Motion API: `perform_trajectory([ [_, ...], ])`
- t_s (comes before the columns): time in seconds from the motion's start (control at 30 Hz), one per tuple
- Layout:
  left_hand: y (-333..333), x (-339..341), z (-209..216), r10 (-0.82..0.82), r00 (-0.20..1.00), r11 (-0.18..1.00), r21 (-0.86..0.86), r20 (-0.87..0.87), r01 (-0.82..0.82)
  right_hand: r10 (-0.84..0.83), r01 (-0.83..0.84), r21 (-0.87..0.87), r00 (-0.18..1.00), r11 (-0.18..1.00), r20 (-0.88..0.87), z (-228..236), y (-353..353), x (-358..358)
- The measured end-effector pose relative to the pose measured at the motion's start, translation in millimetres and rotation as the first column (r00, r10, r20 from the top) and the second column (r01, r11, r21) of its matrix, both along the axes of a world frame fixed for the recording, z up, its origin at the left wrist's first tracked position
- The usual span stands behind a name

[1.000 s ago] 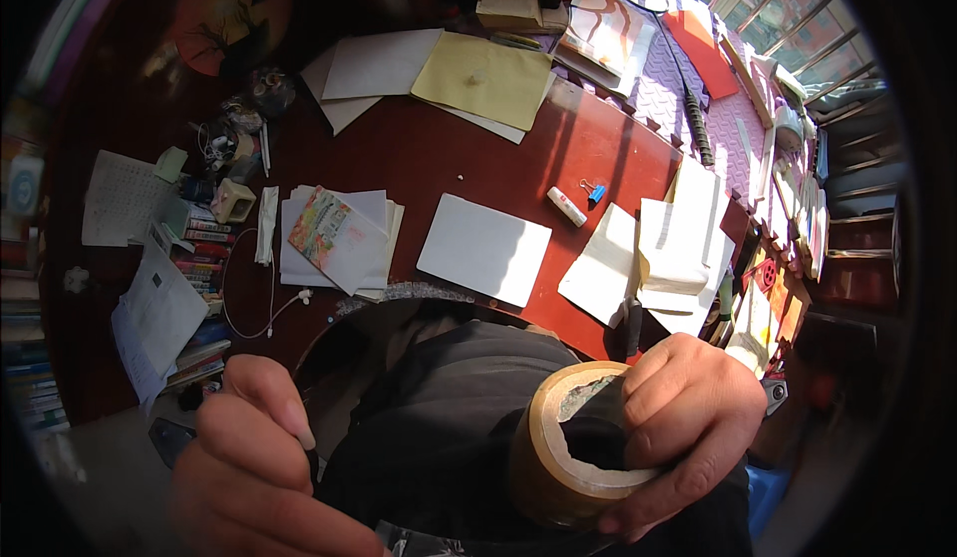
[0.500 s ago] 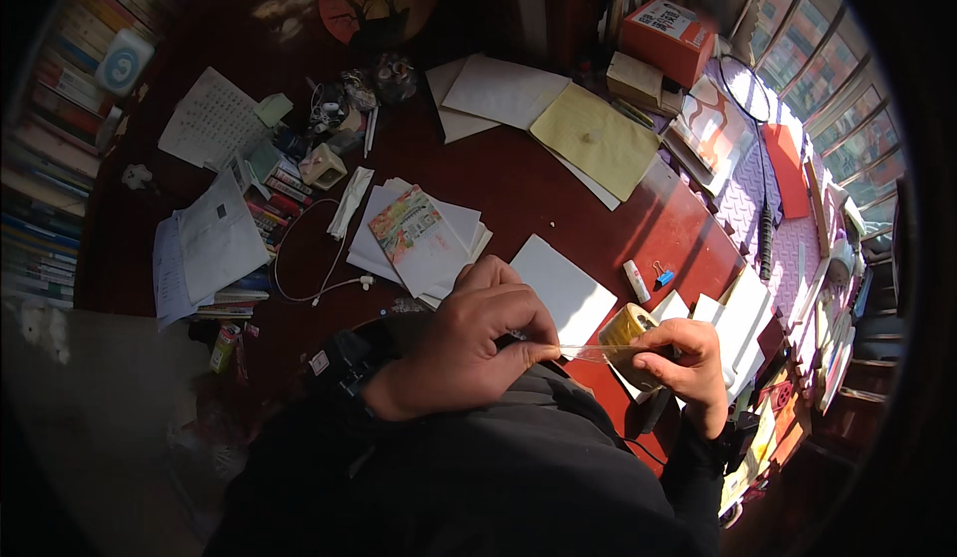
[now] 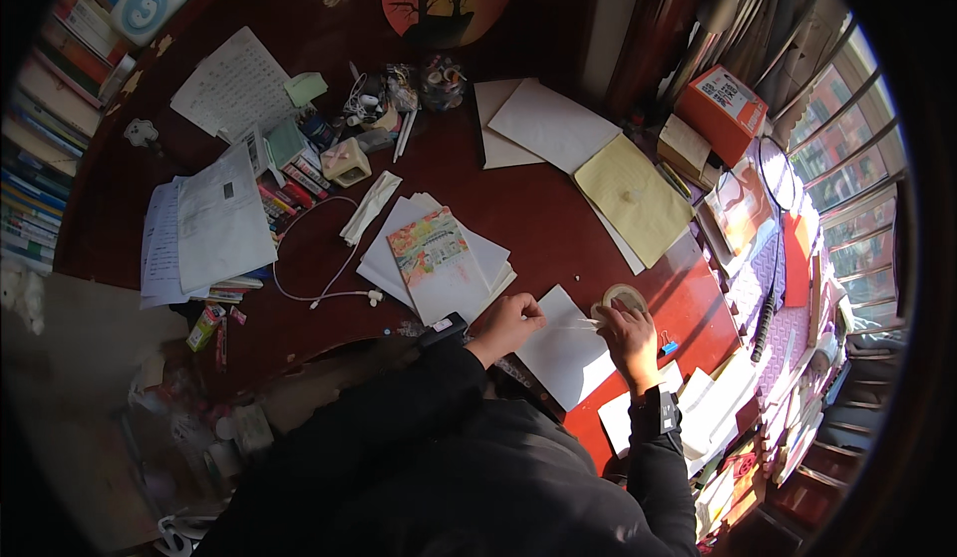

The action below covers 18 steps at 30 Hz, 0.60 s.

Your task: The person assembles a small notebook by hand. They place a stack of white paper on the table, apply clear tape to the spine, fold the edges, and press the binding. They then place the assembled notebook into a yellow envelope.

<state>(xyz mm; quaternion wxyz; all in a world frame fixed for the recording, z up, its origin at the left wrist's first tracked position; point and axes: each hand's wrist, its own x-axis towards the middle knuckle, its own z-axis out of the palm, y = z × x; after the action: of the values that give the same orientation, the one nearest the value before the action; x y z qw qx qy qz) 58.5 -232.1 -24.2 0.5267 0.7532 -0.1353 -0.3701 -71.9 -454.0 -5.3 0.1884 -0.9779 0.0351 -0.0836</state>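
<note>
My right hand grips a roll of clear tape by its rim. A thin see-through strip of tape runs from the roll toward my left hand, whose fingers pinch its end. Beneath the strip lies a blank white sheet of paper, partly sunlit, near the desk's front edge. Just left of it, a booklet with a flowery cover rests on a pile of white papers. Whether the strip touches the sheet, I cannot tell.
Beside my right hand is a blue binder clip. Toward the back lie a yellowish envelope and white sheets. A white cable loops on the left. An orange box stands by the barred window.
Both hands have moved forward, away from my body, with the tape stretched between them, and are now over the white sheet. My view has shifted too.
</note>
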Motion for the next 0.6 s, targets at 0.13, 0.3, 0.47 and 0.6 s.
perform_trajectory([
  [0.13,-2,14,-34,0.004,0.995,0.997,0.078,0.103,-0.012,-0.086,0.093,0.041,0.987,0.995,-0.133,-28,9,11],
  [0.3,-11,32,-51,-0.029,0.981,0.998,0.058,0.191,0.019,-0.103,0.120,0.081,0.977,0.989,-0.186,-39,15,15],
  [0.47,-23,48,-40,-0.094,0.930,0.996,0.030,0.356,0.089,-0.070,0.082,0.085,0.988,0.993,-0.138,-33,14,22],
  [0.6,-30,57,-31,-0.090,0.917,0.991,-0.055,0.389,0.121,-0.101,0.106,0.120,0.994,0.987,-0.048,-29,8,28],
])
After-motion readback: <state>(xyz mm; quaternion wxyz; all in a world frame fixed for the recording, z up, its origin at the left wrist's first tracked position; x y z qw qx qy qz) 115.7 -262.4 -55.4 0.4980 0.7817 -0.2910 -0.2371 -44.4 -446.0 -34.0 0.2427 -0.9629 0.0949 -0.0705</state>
